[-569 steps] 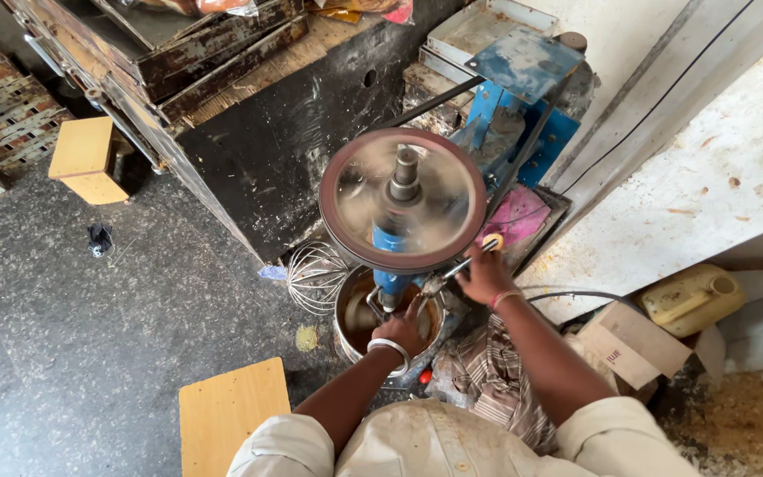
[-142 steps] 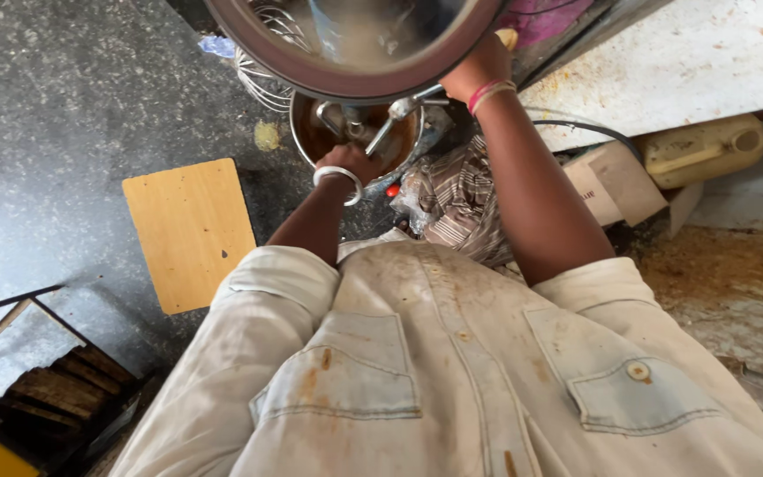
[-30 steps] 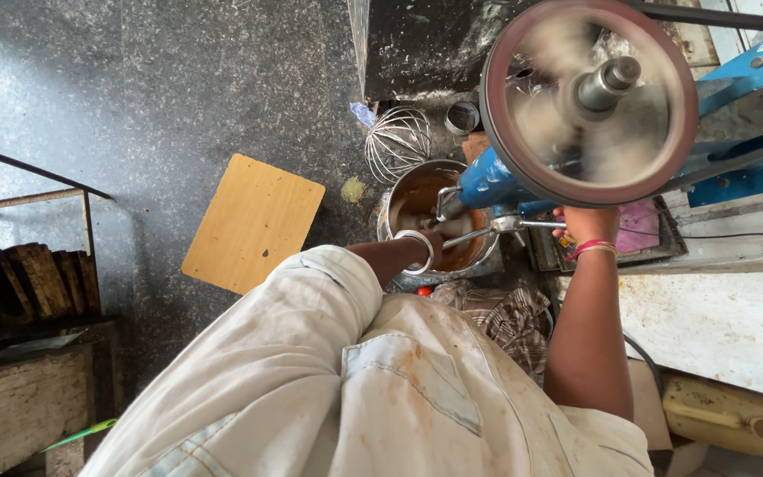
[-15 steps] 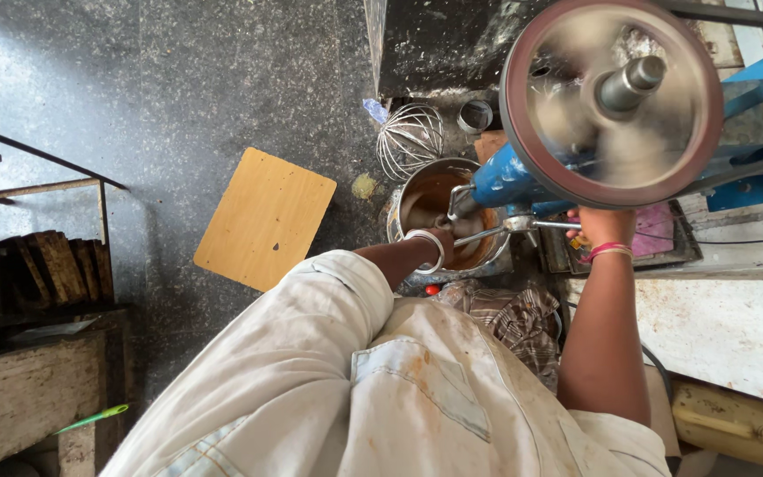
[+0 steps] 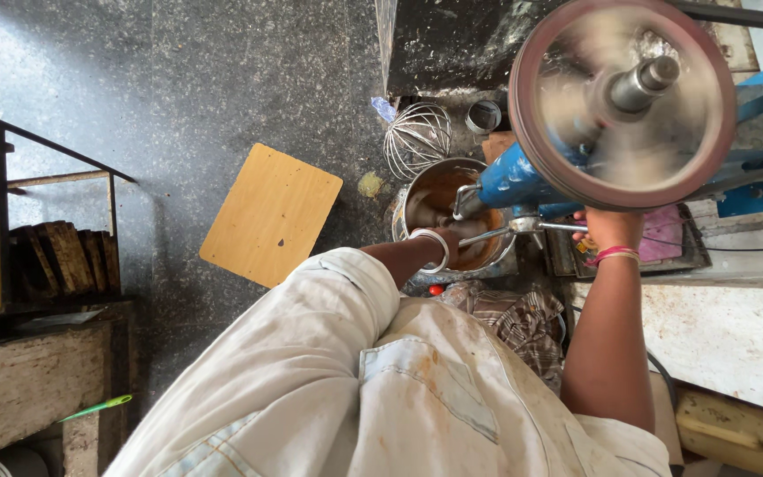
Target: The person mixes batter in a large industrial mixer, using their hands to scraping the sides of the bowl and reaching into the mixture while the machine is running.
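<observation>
Floor point(image 5: 222, 79): dark speckled stone, wide and bare at upper left. View has drifted a little since half a second ago; wheel and bowl sit slightly lower and right in frame, nothing else rearranged.

Mixer point(image 5: 523, 177): blue body, big belt wheel point(image 5: 622, 102) on top, blurred as before, so the machine keeps turning while hands work under it.

Board point(image 5: 271, 215): pale wood square, flat on floor, left of bowl, apart from it.

Bowl point(image 5: 443, 208): steel, under mixer head, brown batter inside.

Whisk point(image 5: 418, 137): wire, lying just behind bowl.

Left hand point(image 5: 454, 243): stays down inside bowl, bangle at wrist, fingers buried in batter; cannot tell its closure or hold.

Right hand point(image 5: 611, 228): stays under wheel by a thin steel lever point(image 5: 523, 230); grip hidden, cannot tell.

Work in the bowl appears ongoing, no step finished.
</observation>
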